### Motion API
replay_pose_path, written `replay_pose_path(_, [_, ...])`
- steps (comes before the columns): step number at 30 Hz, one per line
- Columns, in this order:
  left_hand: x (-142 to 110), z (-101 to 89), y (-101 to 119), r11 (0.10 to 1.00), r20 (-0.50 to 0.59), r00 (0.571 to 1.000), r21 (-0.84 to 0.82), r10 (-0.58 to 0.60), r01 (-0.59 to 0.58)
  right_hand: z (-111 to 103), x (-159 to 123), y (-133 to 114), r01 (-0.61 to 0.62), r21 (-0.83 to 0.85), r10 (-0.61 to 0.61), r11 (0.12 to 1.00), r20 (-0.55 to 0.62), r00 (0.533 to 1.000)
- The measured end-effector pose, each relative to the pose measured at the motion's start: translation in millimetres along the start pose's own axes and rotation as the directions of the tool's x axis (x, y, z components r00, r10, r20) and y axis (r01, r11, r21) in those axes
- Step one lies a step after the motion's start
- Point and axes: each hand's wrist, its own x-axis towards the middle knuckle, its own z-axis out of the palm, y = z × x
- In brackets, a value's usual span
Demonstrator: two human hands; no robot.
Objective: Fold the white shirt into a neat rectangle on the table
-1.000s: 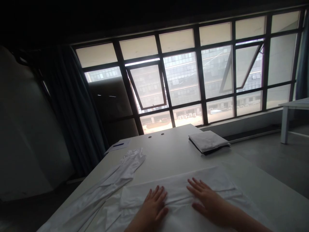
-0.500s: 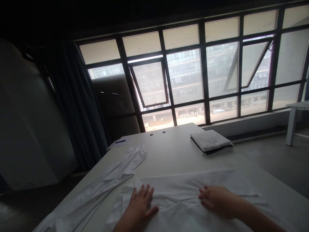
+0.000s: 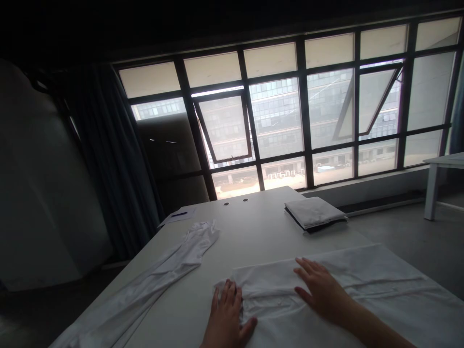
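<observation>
One cloth (image 3: 373,280) lies with its long axis running rightward from the left hand (image 3: 226,311), spread and ungrasping at its end; the right hand (image 3: 319,287), likewise spread, rests farther along. Beyond the right hand: folded stack (image 3: 315,211).

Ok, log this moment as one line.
left hand: open, on white cloth, left edge | right hand: open, on same cloth | folded pile: beyond, on table
</observation>
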Motion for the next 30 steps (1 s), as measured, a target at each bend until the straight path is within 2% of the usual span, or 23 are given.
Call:
replay_pose_path(1, [1.7, 1.0, -5.0, 1.000, -0.008, 1.000, -0.015, 0.003, -0.004, 7.7, -1.1, -7.3, 0.068, 0.067, -0.069, 0.995, 0.012, 0.998])
replay_pose_path(3, [5.6, 2.5, -19.8, 0.997, -0.034, 0.997, -0.017, -0.072, 0.071, 21.6, -3.4, -17.7, 0.148, 0.174, -0.163, 0.974, 0.078, 0.983])
replay_pose_path(6, [10.7, 1.8, -46.1, 0.963, -0.130, 0.956, 0.028, -0.263, 0.268, 32.1, -5.7, -23.5, 0.156, 0.239, -0.198, 0.958, 0.164, 0.966])
replay_pose_path(7, [11.9, 0.5, -53.9, 0.954, -0.161, 0.943, 0.032, -0.291, 0.299, 32.5, -5.8, -23.7, 0.149, 0.243, -0.195, 0.958, 0.176, 0.965])
replay_pose_path(10, [14.6, -4.6, -69.6, 0.961, -0.227, 0.934, -0.040, -0.277, 0.275, 28.4, -5.1, -23.3, 0.134, 0.247, -0.184, 0.960, 0.193, 0.964])
replay_pose_path(13, [19.0, -7.7, -73.9, 0.955, -0.275, 0.929, -0.230, -0.246, 0.185, 23.8, -4.7, -24.4, 0.121, 0.241, -0.174, 0.963, 0.212, 0.962])
replay_pose_path(17, [26.2, -9.5, -73.4, 0.823, -0.244, 0.920, -0.554, -0.306, 0.127, 20.7, -5.8, -27.2, 0.112, 0.238, -0.165, 0.965, 0.218, 0.962])
replay_pose_path(19, [26.8, -12.8, -72.5, 0.729, -0.201, 0.910, -0.669, -0.362, 0.142, 20.2, -5.9, -27.6, 0.110, 0.240, -0.163, 0.965, 0.217, 0.962])
replay_pose_path(21, [23.7, -19.5, -70.7, 0.642, -0.122, 0.920, -0.750, -0.373, 0.161, 20.8, -5.8, -27.1, 0.108, 0.246, -0.163, 0.963, 0.216, 0.963])
replay_pose_path(23, [16.8, -29.6, -67.7, 0.526, 0.041, 0.948, -0.824, -0.314, 0.210, 22.2, -5.9, -26.2, 0.108, 0.252, -0.164, 0.962, 0.213, 0.963])
replay_pose_path(25, [7.5, -41.3, -64.2, 0.426, 0.218, 0.955, -0.858, -0.203, 0.286, 22.9, -6.7, -26.1, 0.112, 0.261, -0.169, 0.959, 0.205, 0.964])
replay_pose_path(27, [-1.1, -52.0, -60.7, 0.373, 0.355, 0.925, -0.846, -0.137, 0.380, 20.9, -7.3, -28.2, 0.117, 0.264, -0.172, 0.957, 0.196, 0.965])
replay_pose_path(30, [-7.7, -61.3, -56.8, 0.315, 0.433, 0.885, -0.827, -0.169, 0.465, 10.5, -4.5, -35.8, 0.099, 0.242, -0.153, 0.965, 0.216, 0.964])
